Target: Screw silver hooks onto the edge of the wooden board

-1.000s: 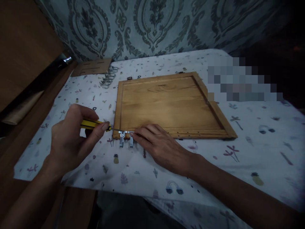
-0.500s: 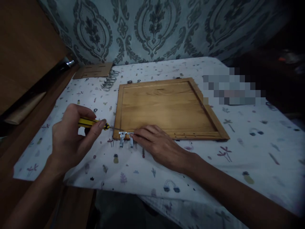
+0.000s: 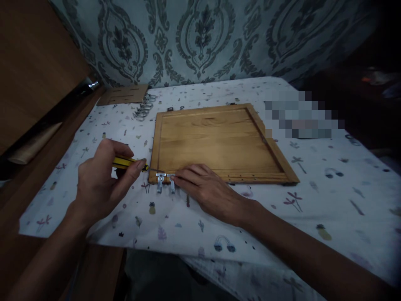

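My left hand [image 3: 103, 179] is closed around the yellow-and-black handle of a screwdriver [image 3: 130, 162]. The screwdriver's thin shaft points right, its tip over the near left corner of a framed wooden panel [image 3: 203, 138]. There, two small T-shaped silver metal brackets sit on the panel's front edge: a left bracket [image 3: 161, 179] and a right bracket [image 3: 171, 184]. My right hand [image 3: 203, 184] rests along this edge, its fingertips and thumb pinching the right bracket. Whether the tip touches a screw is too small to tell.
Several metal pieces [image 3: 144, 108] lie in a row beside a flat brown cardboard piece [image 3: 122, 94] at the back left. A printed white cloth [image 3: 313, 167] covers the table. Patterned fabric [image 3: 203, 37] rises behind. A blurred-out object [image 3: 300, 117] lies to the right.
My left hand and the screwdriver have moved right, closer to the brackets. My right hand stays on the right bracket, and the panel has hardly shifted.
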